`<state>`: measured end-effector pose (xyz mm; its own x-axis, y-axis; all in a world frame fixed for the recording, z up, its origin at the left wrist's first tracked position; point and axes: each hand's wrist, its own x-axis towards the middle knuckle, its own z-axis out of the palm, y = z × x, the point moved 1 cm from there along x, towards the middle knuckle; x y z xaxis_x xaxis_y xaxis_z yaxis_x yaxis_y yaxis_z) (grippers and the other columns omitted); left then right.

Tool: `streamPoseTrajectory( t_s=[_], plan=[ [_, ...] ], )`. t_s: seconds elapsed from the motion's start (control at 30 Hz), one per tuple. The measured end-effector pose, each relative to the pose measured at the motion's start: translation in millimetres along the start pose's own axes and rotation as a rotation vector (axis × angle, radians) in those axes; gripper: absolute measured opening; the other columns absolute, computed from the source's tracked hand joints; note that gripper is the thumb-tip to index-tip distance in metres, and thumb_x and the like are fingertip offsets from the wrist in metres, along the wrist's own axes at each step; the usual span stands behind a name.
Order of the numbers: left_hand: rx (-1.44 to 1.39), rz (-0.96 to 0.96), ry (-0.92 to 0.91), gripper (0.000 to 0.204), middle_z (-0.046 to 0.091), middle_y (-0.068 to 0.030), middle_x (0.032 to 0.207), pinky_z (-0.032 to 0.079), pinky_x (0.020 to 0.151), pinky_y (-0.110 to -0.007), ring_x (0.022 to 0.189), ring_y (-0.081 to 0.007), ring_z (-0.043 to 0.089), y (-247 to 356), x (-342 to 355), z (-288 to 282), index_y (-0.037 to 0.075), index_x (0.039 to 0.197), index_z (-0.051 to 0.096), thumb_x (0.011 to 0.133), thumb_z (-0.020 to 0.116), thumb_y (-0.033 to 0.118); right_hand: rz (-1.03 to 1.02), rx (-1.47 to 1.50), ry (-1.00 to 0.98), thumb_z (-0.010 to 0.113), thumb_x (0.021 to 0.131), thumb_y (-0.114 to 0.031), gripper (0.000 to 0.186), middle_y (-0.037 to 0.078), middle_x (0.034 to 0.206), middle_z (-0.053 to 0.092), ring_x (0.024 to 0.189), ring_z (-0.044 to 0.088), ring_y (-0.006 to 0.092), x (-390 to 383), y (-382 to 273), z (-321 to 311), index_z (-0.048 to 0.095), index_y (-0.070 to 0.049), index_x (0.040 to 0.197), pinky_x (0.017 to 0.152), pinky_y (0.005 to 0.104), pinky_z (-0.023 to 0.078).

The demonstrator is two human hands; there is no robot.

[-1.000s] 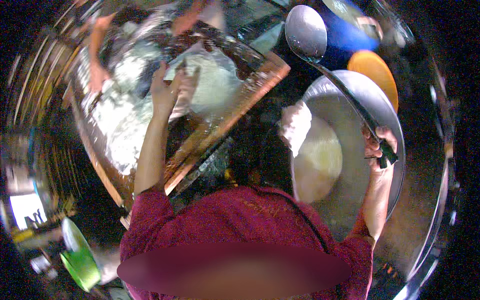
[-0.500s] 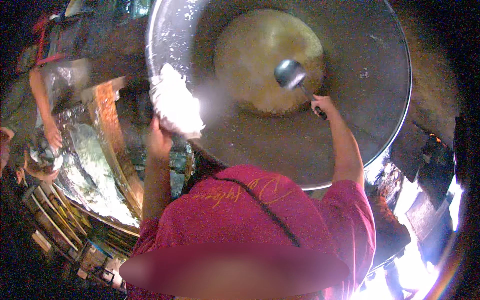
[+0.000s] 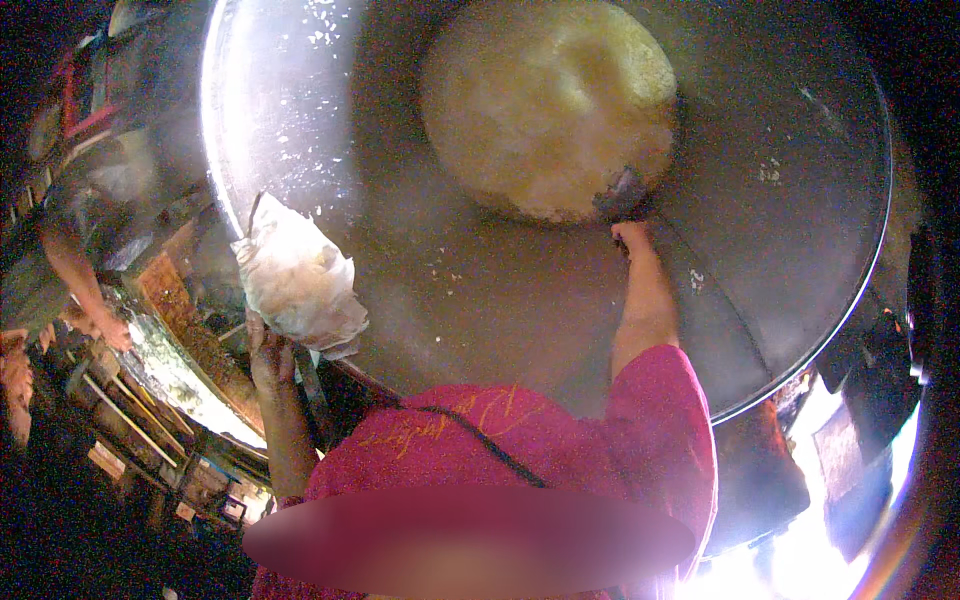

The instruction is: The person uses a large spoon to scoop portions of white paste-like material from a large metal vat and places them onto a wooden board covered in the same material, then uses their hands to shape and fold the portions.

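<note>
A wide metal pan (image 3: pixel 500 300) fills the upper view, with cloudy yellowish liquid (image 3: pixel 550 100) pooled in its middle. My right hand (image 3: pixel 632 237) is closed round the handle of a dark metal ladle (image 3: pixel 622 190), whose bowl sits at the near edge of the liquid. Over the left rim is a crumpled white cloth (image 3: pixel 300 275). At the cloth's lower edge my left hand (image 3: pixel 270 355) grips it, with the fingertips partly hidden.
Bright flames (image 3: pixel 790 545) and glowing wood lie below the pan's right side. At left, another person's hand (image 3: pixel 115 332) is over a long container (image 3: pixel 190 375) holding pale material. A wooden board (image 3: pixel 180 300) stands between that container and the pan.
The ladle has come down and nearer, from over the liquid to its near edge. The view has shifted, so the pan looks larger; my left hand stays at the cloth.
</note>
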<state>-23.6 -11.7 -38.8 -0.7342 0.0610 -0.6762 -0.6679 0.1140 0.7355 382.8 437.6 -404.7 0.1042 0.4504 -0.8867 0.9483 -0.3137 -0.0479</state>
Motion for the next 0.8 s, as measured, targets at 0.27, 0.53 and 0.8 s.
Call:
streamPoseTrajectory(
  t_s=[0.27,0.53,0.8],
  plan=[
    [-0.061,-0.113,0.013,0.045,0.055,-0.0043,0.098,0.042,0.075,-0.030,0.087,-0.0179,0.051,-42,6,-48,0.005,0.122,0.042,0.081,0.058,0.019,-0.351,0.316,-0.398,0.058,0.066,-0.006,0.063,0.008,0.069,0.058,0.053,0.053,0.0170,-53,-31,17,0.041,-0.010,0.126,0.048,0.0299,0.043],
    [-0.045,-0.111,-0.327,0.029,0.059,-0.0073,0.098,0.047,0.078,-0.031,0.091,-0.0194,0.056,-36,30,-8,0.005,0.108,0.052,0.079,0.052,0.006,-0.688,0.437,-0.575,0.054,0.073,-0.005,0.059,0.005,0.063,0.054,0.046,0.050,0.0120,-199,-145,11,0.038,-0.009,0.130,0.039,0.0240,0.040],
    [0.030,0.366,-0.157,0.026,0.058,-0.0085,0.100,0.042,0.084,-0.031,0.092,-0.0196,0.054,-1,-12,0,0.001,0.104,0.055,0.084,0.052,0.017,-0.754,0.453,-0.546,0.054,0.074,-0.012,0.057,0.005,0.067,0.054,0.048,0.050,0.0104,-383,-193,-12,0.037,-0.003,0.128,0.039,0.0207,0.041]
  ],
)
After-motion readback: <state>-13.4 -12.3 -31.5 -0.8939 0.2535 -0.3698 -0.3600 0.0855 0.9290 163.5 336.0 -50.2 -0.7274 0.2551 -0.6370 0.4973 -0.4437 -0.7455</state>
